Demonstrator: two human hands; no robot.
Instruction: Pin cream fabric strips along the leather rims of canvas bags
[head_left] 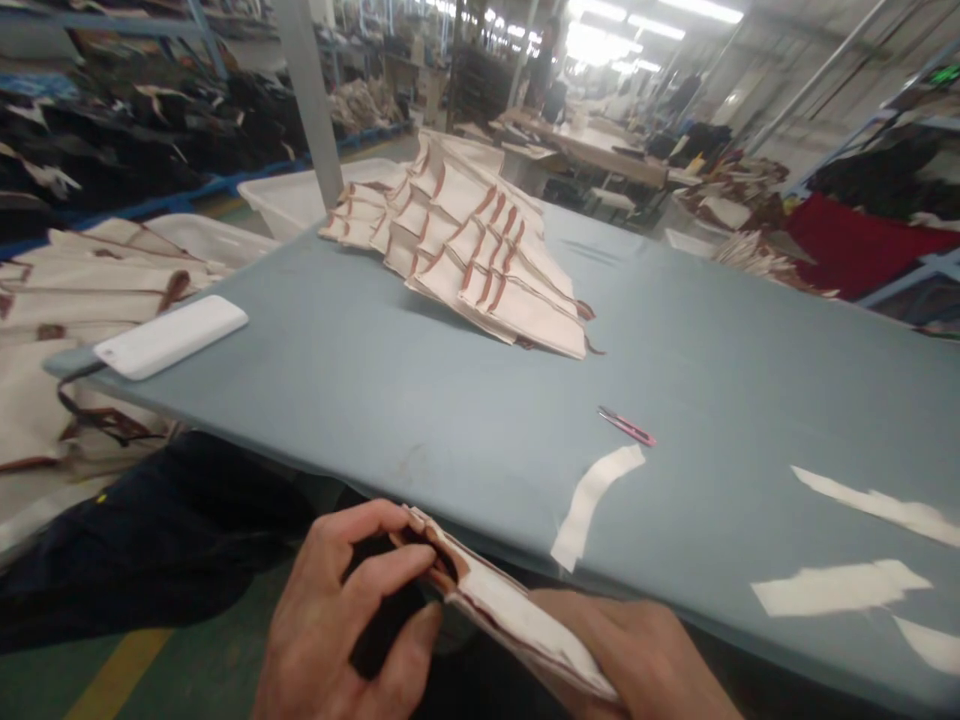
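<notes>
At the near edge of the table, a cream fabric piece with brown trim [525,618] is held between my two hands. My left hand [352,610] has its fingers curled at the piece's left end, fingertips on the brown edging. The right hand [637,645] grips the piece's far side toward its other end, its fingertips hidden behind the fabric. Pink-handled thread snips [628,427] lie on the table beyond, with a curved cream strip [595,505] just in front of them.
On the blue-grey table [315,370] lies a pile of cream pieces with brown trim [480,240]. A white device [172,337] sits at the left corner. Cream scraps [840,587] lie at right. More fabric [90,290] is heaped beyond the left edge.
</notes>
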